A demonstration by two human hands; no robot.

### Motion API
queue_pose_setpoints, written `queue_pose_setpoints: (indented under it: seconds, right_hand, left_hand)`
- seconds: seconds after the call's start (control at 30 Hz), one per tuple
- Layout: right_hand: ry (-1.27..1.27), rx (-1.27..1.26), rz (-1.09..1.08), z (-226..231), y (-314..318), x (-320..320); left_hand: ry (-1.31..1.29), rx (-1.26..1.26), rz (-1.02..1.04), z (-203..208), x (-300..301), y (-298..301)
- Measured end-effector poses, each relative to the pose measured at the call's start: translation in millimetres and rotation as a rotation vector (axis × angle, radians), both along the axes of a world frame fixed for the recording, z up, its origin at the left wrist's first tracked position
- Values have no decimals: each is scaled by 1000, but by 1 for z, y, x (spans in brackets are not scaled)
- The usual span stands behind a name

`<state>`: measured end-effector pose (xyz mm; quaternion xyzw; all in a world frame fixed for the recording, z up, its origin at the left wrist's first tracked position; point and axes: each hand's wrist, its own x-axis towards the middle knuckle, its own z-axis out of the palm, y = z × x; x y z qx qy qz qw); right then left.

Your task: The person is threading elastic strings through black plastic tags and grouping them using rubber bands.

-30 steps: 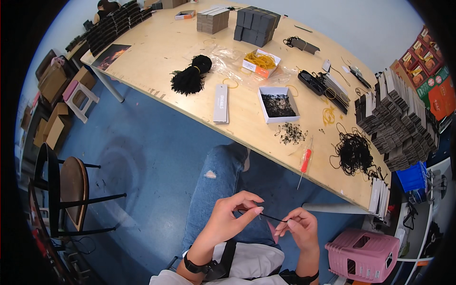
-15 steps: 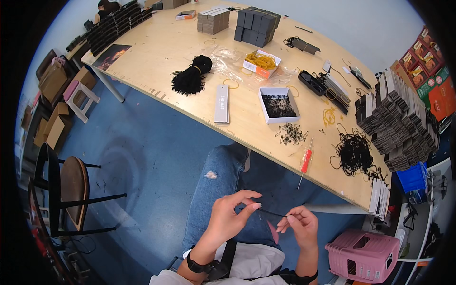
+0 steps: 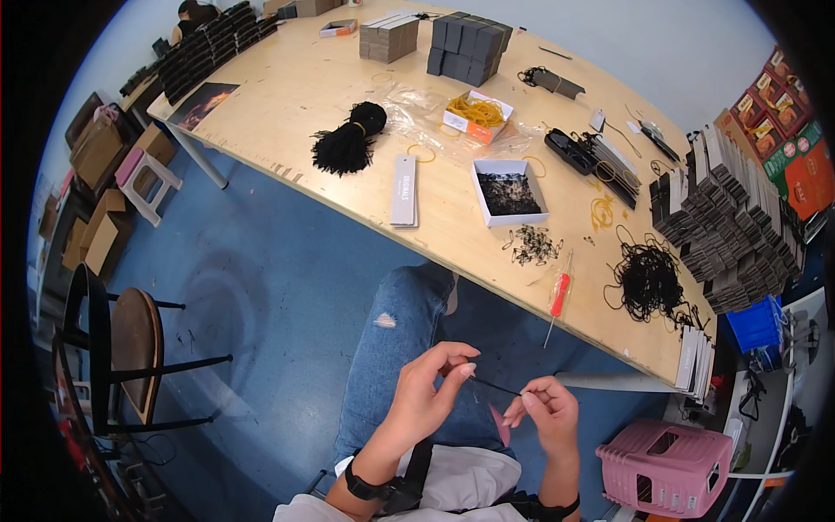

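Note:
A short black cord (image 3: 496,384) is stretched between my two hands, above my lap. My left hand (image 3: 428,387) pinches one end between thumb and fingers. At the other end, my right hand (image 3: 546,409) grips the cord between thumb and forefinger. On the table edge beyond my hands lies a red-handled screwdriver-like tool (image 3: 560,296) with a thin metal shaft. Behind it are a scatter of small black safety pins (image 3: 532,245) and a white box (image 3: 513,215) holding more small black pieces. A tangled heap of black cords (image 3: 648,277) rests to the right.
A grey tag stack (image 3: 404,196), a black cord bundle (image 3: 352,137) and a box of yellow rubber bands (image 3: 477,115) lie on the table (image 3: 287,113). Tall tag stacks (image 3: 731,217) stand at the right edge. A pink plastic basket (image 3: 665,470) is below right, a chair (image 3: 135,348) left.
My left hand has shifted slightly, and the cord slants down to the right a little more evenly. My right hand has moved slightly left. The table things look unchanged.

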<state>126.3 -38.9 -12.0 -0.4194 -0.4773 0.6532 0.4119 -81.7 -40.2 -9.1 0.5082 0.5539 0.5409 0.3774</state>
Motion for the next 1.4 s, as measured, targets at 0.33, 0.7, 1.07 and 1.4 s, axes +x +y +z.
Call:
queue_pose_setpoints:
  seconds: [0.33, 0.7, 1.07, 1.4]
  right_hand:
    - [38, -1, -69, 3, 5, 7]
    - [-52, 57, -78, 15, 10, 4]
    - [-261, 141, 0, 12, 10, 9]
    - [-317, 180, 226, 6, 10, 24]
  left_hand:
    - [-301, -293, -471, 0, -13, 2]
    - [-120, -128, -569, 0, -10, 4]
    - [118, -124, -624, 4, -11, 4]
    - [17, -73, -503, 13, -16, 1]
